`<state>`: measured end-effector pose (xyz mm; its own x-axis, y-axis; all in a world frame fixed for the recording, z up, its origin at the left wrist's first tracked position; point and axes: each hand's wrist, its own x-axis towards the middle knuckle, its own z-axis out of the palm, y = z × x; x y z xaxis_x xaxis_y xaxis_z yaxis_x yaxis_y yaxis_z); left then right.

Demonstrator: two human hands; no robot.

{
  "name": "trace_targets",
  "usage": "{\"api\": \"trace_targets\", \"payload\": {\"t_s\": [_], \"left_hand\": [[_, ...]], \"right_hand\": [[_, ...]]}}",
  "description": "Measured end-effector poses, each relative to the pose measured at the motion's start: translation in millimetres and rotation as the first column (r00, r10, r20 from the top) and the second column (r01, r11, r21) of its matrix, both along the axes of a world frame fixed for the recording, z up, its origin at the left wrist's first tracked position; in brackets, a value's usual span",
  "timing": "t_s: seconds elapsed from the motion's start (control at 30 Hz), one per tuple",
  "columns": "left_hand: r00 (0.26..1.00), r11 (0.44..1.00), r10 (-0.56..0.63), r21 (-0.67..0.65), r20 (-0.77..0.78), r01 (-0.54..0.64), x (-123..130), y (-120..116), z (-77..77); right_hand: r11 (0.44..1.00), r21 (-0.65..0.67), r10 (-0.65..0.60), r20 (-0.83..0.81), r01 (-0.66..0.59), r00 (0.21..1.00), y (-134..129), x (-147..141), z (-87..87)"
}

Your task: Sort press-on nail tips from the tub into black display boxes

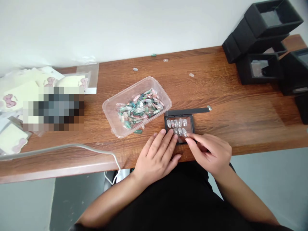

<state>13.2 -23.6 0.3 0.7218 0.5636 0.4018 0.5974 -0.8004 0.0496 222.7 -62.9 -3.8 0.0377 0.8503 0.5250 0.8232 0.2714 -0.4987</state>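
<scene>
A small black-framed case point(193, 123) with a clear film lies near the table's front edge, with press-on nails point(180, 122) set on it in two rows. My left hand point(156, 154) lies flat with fingers stretched out, its fingertips on the lower left of the case. Thumb and forefinger of my right hand point(211, 152) pinch a clear press-on nail point(184, 132) at the right end of the lower row. A clear plastic tub point(109, 117) holding many green, pink and clear nails stands just left of the case.
A dark strip point(187, 111) lies behind the case. Loose nails point(191, 75) are scattered toward the wall. Black boxes point(262, 67) are stacked at the back right. Cards in clear bags point(20, 93) pile up at left, beside a blurred-out object point(57, 108). A white cable point(79, 146) crosses the front left.
</scene>
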Motion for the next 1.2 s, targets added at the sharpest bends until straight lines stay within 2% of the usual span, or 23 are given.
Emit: {"api": "trace_targets", "payload": {"t_s": [0.17,0.27,0.37,0.4,0.47,0.53,0.63,0.7,0.77,0.9,1.03,1.2], "left_hand": [[0.999,1.000,0.011,-0.023,0.033,-0.010,0,-4,-3.2],[0.990,0.999,0.006,-0.048,0.141,0.001,-6,0,5.1],[0.968,0.997,0.017,-0.081,0.251,0.004,-18,15,28.6],[0.964,0.996,0.053,-0.087,0.260,-0.031,-22,24,38.8],[0.948,0.981,0.194,-0.047,0.251,-0.188,-27,44,59.8],[0.937,0.950,0.311,-0.030,0.158,-0.311,-26,66,77.9],[0.938,0.936,0.347,-0.065,-0.015,-0.347,-17,100,93.4],[0.943,0.939,0.301,-0.128,-0.142,-0.319,-9,118,95.5],[0.927,0.923,0.295,-0.183,-0.234,-0.339,-5,132,93.0],[0.908,0.900,0.275,-0.246,-0.317,-0.359,-4,144,83.8],[0.894,0.913,0.246,-0.220,-0.375,-0.344,-6,144,78.9],[0.873,0.921,0.279,-0.145,-0.400,-0.361,-3,142,76.4]], "right_hand": [[0.999,0.015,0.051,-0.008,-0.051,0.999,-1,3,0.3],[0.995,0.022,0.098,-0.018,-0.097,0.995,0,3,2.0],[0.992,0.019,0.125,-0.032,-0.125,0.992,0,4,3.2],[0.991,0.018,0.130,-0.034,-0.129,0.991,0,4,3.1],[0.990,0.014,0.138,-0.036,-0.138,0.990,-1,5,2.1],[0.989,0.010,0.150,-0.037,-0.149,0.988,-1,5,0.6],[0.986,-0.006,0.166,-0.036,-0.166,0.985,-1,6,-1.2],[0.984,-0.018,0.177,-0.041,-0.177,0.983,-1,7,-1.5],[0.981,-0.030,0.192,-0.054,-0.194,0.980,-1,8,-1.0],[0.972,-0.038,0.226,-0.091,-0.231,0.970,0,9,1.8],[0.965,-0.049,0.250,-0.110,-0.256,0.962,1,9,4.8],[0.958,-0.068,0.270,-0.128,-0.280,0.954,2,11,6.6]]}}
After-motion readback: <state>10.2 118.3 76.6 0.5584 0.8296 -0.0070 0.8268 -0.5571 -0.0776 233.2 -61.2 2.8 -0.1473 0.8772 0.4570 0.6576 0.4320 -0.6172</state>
